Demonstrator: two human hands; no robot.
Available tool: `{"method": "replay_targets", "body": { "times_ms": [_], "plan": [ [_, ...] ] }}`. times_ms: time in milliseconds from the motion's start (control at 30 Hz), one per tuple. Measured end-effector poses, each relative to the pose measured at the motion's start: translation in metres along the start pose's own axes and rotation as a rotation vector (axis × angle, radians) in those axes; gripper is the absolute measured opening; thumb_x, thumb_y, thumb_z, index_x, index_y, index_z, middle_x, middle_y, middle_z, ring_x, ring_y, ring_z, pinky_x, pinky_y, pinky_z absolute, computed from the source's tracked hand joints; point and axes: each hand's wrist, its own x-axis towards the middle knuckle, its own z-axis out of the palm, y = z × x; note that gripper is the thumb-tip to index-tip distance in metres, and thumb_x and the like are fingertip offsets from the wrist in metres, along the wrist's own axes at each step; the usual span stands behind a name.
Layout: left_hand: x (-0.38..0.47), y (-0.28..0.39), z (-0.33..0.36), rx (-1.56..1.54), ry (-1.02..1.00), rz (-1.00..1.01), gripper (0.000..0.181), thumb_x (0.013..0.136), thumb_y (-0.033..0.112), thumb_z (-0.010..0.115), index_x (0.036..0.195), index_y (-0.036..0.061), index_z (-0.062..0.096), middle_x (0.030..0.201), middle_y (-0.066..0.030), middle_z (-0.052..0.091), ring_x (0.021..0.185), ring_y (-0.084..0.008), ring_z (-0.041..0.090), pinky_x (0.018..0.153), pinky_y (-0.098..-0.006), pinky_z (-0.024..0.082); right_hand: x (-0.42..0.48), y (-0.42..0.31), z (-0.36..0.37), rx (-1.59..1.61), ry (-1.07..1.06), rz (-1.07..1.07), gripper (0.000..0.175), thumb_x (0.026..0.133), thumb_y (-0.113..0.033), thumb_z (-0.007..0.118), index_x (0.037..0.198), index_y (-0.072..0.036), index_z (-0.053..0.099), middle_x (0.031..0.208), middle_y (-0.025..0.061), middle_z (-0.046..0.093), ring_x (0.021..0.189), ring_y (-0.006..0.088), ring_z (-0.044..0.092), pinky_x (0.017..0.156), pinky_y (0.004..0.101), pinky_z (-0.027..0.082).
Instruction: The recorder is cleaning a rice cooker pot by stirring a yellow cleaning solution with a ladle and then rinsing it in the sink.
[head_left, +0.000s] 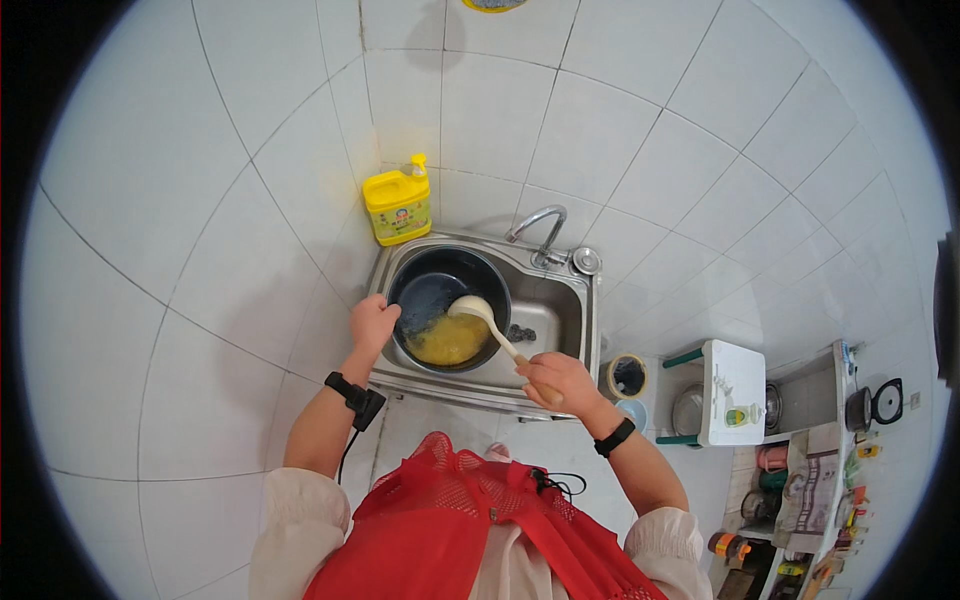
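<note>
A dark round pot (427, 274) sits tilted over the left part of a stainless steel sink (559, 304). Yellowish liquid (448, 339) lies in its near side. My left hand (375, 322) grips the pot at its left rim. In my right hand (561, 382) is the wooden end of a pale ladle (474, 306); its bowl is inside the pot, at the edge of the liquid. A dark scouring pad (521, 333) lies in the basin, just right of the pot.
A yellow detergent jug (399, 210) stands at the sink's back left corner. Behind the basin rise a curved faucet (551, 225) and a metal drain strainer (586, 260). To the right are a lined bin (627, 376), a light blue basin (634, 414), a white table (735, 375) and crowded shelves (814, 480).
</note>
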Motion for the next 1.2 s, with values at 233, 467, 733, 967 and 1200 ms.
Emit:
{"method": "replay_targets", "body": {
  "times_ms": [233, 467, 733, 967, 1200],
  "plan": [
    [-0.002, 0.006, 0.005, -0.076, -0.050, -0.113, 0.025, 0.071, 0.017, 0.063, 0.058, 0.0017, 0.047, 0.050, -0.0129, 0.052, 0.043, -0.0242, 0.059, 0.048, -0.0364, 0.046, -0.006, 0.010, 0.028, 0.991, 0.461, 0.816, 0.018, 0.083, -0.013, 0.060, 0.095, 0.000, 0.064, 0.080, 0.0084, 0.065, 0.070, 0.0164, 0.062, 0.065, 0.0278, 0.052],
    [-0.001, 0.005, 0.006, -0.138, -0.017, -0.144, 0.025, 0.070, 0.015, 0.064, 0.057, 0.0018, 0.047, 0.050, -0.0077, 0.050, 0.041, -0.0176, 0.053, 0.043, -0.0337, 0.048, 0.008, 0.015, 0.035, 1.382, 0.629, 1.107, 0.022, 0.085, -0.014, 0.057, 0.097, 0.003, 0.063, 0.078, 0.0113, 0.065, 0.064, 0.0151, 0.062, 0.064, 0.0281, 0.054],
    [0.004, 0.003, -0.008, -0.160, 0.033, -0.062, 0.027, 0.071, 0.017, 0.062, 0.057, 0.0019, 0.044, 0.048, -0.0126, 0.049, 0.041, -0.0246, 0.056, 0.045, -0.0361, 0.043, 0.029, -0.005, 0.012, 1.097, 0.651, 0.855, 0.019, 0.083, -0.007, 0.060, 0.100, 0.002, 0.064, 0.089, 0.0113, 0.066, 0.073, 0.0160, 0.063, 0.071, 0.0269, 0.052],
    [0.007, 0.005, -0.009, -0.090, 0.079, -0.041, 0.027, 0.070, 0.019, 0.062, 0.057, 0.0033, 0.045, 0.048, -0.0127, 0.049, 0.042, -0.0246, 0.055, 0.048, -0.0360, 0.043, 0.038, -0.018, -0.007, 0.350, 0.508, 0.280, 0.021, 0.076, -0.004, 0.066, 0.097, -0.005, 0.066, 0.094, 0.0124, 0.063, 0.083, 0.0242, 0.062, 0.072, 0.0305, 0.049],
    [0.010, 0.001, -0.007, -0.028, 0.089, 0.004, 0.026, 0.068, 0.019, 0.064, 0.059, 0.0022, 0.045, 0.052, -0.0147, 0.047, 0.049, -0.0294, 0.050, 0.050, -0.0402, 0.040, 0.037, -0.015, 0.000, 0.051, 0.294, -0.040, 0.030, 0.069, -0.005, 0.070, 0.098, -0.008, 0.063, 0.093, 0.0110, 0.059, 0.082, 0.0277, 0.061, 0.069, 0.0353, 0.051]
  ]
}}
